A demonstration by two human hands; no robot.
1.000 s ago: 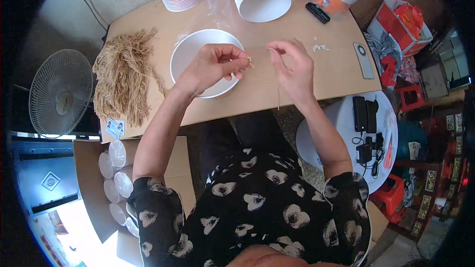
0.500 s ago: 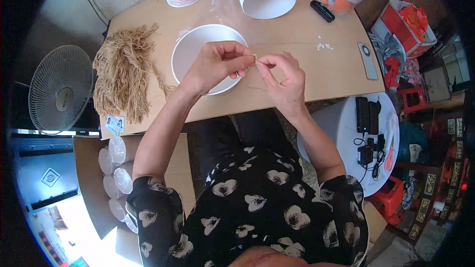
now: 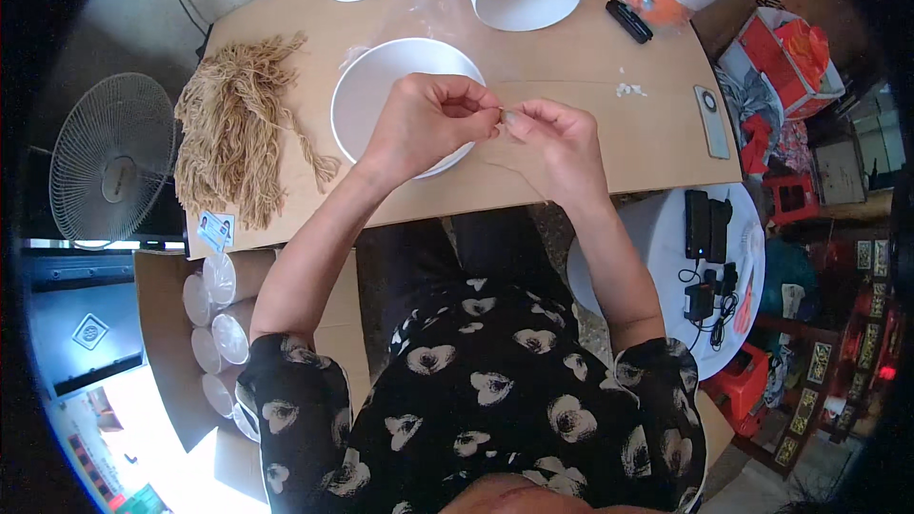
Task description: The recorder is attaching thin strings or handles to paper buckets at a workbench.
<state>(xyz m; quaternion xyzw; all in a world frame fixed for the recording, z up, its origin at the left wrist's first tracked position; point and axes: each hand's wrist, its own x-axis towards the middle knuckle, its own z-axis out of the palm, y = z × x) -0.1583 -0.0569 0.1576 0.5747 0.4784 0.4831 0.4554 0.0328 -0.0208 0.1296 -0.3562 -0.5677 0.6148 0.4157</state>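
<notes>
Pinching one thin string [image 3: 502, 112] between them, both hands' fingers meet over the white bowl [image 3: 376, 86].

Both forearms extend forward, bent at the elbows. Left hand [image 3: 424, 124] and right hand [image 3: 557, 138] meet fingertip to fingertip, thumbs and forefingers pinched together, remaining fingers curled.

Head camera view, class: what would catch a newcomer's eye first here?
Most striking are the left hand and right hand, fingertips meeting over the white bowl at the middle of the cardboard-topped table, pinching a thin strand too fine to identify. To their left lies a bundle of tan twine, and beyond the table edge stands a fan.
</notes>
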